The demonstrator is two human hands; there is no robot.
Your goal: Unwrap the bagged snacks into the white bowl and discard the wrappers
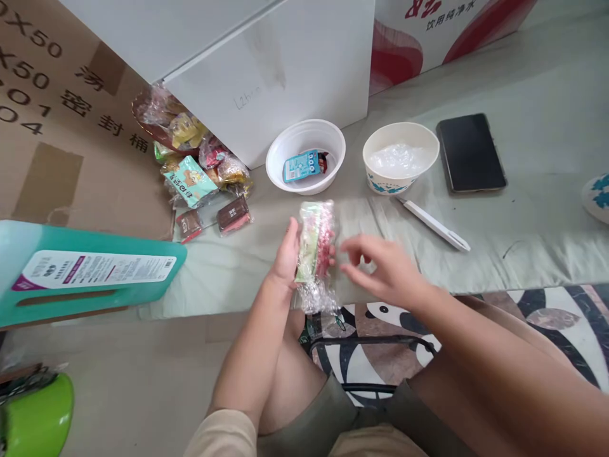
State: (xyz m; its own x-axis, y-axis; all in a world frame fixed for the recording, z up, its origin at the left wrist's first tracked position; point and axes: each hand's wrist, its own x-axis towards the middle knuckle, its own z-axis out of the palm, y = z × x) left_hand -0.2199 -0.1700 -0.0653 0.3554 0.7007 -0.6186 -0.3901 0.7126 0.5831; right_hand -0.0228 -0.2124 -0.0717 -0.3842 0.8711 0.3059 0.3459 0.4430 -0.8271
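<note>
My left hand (286, 257) is closed around a clear plastic bag with green and pink snack packets (314, 244) inside. The bag's crinkled end hangs down toward my lap, over the cloth's front edge. To the right of the bag is my right hand (385, 266), its fingers bent and the thumb apart from the index finger. I see nothing between them, and a small gap separates them from the packets. Beyond the hands stands a white bowl (273, 162) with a blue packet (301, 166) and a dark red one in it. A paper bowl (390, 185) beside it holds crumpled clear plastic (398, 158).
A white-handled knife-like tool (435, 226) and a black tablet (472, 152) lie at right. Snack packets (190, 181) are heaped at left, with two small ones (234, 216) in front. A green liquid jug (166, 254), cardboard box (95, 171) and white box (304, 76) stand around.
</note>
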